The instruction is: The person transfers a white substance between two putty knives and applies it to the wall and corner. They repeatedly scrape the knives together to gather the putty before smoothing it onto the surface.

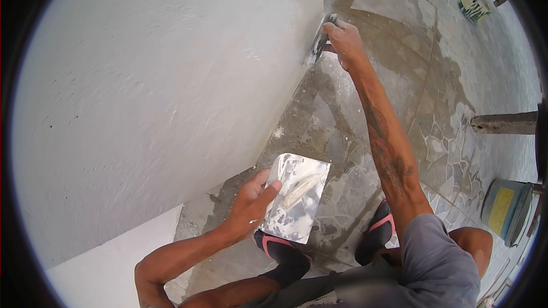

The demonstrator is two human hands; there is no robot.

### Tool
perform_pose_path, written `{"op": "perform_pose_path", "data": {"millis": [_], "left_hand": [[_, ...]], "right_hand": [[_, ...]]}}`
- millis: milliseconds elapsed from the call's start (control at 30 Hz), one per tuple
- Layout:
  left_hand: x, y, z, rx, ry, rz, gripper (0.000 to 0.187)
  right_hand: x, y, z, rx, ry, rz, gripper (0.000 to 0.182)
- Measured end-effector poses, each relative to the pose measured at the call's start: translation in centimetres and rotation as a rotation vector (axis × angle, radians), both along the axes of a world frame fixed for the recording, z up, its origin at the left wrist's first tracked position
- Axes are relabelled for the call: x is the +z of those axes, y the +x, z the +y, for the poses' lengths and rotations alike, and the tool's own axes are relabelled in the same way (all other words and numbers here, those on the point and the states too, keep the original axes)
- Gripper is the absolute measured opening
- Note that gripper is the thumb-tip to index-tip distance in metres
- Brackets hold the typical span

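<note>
My left hand (pixel 249 204) is closed on the edge of a flat rectangular plate (pixel 308 214) smeared with white filler, thumb on top. A pale ridge of filler paste (pixel 305 185) lies across the plate. Farther out, my right hand (pixel 346 43) grips a wide putty knife (pixel 317 44), its blade against the low end of the white wall (pixel 171 91), beside the floor. Part of the putty knife's handle is hidden by the fingers. Damp-looking patches and small pits show on the wall.
The stone-patterned floor (pixel 425 102) has wet streaks and white specks. Toward the right stand a grey bucket with a yellow label (pixel 502 211) and a wooden post (pixel 502 122). A small paint-stained bucket (pixel 474 7) is at the far right. My feet in dark shoes (pixel 374 234) are below.
</note>
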State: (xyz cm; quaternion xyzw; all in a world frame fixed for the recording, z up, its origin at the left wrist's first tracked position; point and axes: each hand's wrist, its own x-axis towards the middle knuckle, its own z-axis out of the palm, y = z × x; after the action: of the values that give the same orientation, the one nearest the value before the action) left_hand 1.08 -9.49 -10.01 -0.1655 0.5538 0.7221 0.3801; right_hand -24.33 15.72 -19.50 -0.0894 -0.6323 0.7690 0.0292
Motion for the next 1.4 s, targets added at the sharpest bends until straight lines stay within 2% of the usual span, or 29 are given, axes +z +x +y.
{"op": "perform_pose_path", "data": {"millis": [233, 333, 367, 433, 533, 600, 800, 967, 1167, 1267, 1367, 1400], "left_hand": [[-0.1, 0.3, 0.0, 0.001, 0.017, 0.029, 0.045], [0.1, 0.4, 0.2, -0.001, 0.017, 0.036, 0.044], [0.2, 0.4, 0.3, -0.002, 0.015, 0.039, 0.043], [0.1, 0.3, 0.3, -0.006, 0.015, 0.049, 0.043], [0.2, 0.3, 0.4, -0.031, -0.013, 0.058, 0.038], [0.2, 0.4, 0.5, -0.034, -0.028, 0.052, 0.036], [0.2, 0.8, 0.4, -0.018, -0.047, 0.015, 0.038], [0.3, 0.6, 0.4, -0.002, -0.023, 0.006, 0.039], [0.1, 0.8, 0.2, 0.005, 0.0, -0.013, 0.038], [0.1, 0.8, 0.3, -0.003, -0.006, 0.003, 0.039], [0.1, 0.8, 0.5, -0.003, 0.002, 0.033, 0.039], [0.2, 0.8, 0.6, -0.005, -0.002, 0.038, 0.039]], "right_hand": [[4.8, 1.0, -1.1, -0.064, 0.294, 0.07, 0.028], [5.4, 2.8, -0.5, -0.216, 0.374, 0.142, 0.02], [5.2, 3.2, -0.2, -0.253, 0.321, 0.128, 0.019], [3.5, 3.6, 0.5, -0.327, 0.216, 0.095, 0.017], [-2.2, 2.1, 1.2, -0.237, 0.147, -0.017, 0.019], [-5.4, 1.0, 0.9, -0.213, 0.223, -0.092, 0.019], [-7.2, 0.1, 0.0, -0.088, 0.172, -0.109, 0.021], [-5.2, -0.2, -1.0, -0.076, 0.143, -0.107, 0.024], [-0.1, 1.4, -1.9, -0.154, 0.339, -0.015, 0.028], [2.4, 2.7, -2.4, -0.176, 0.407, 0.14, 0.032], [3.5, 4.1, -2.5, -0.296, 0.468, 0.302, 0.034], [3.6, 4.5, -2.3, -0.293, 0.439, 0.23, 0.034]]}}
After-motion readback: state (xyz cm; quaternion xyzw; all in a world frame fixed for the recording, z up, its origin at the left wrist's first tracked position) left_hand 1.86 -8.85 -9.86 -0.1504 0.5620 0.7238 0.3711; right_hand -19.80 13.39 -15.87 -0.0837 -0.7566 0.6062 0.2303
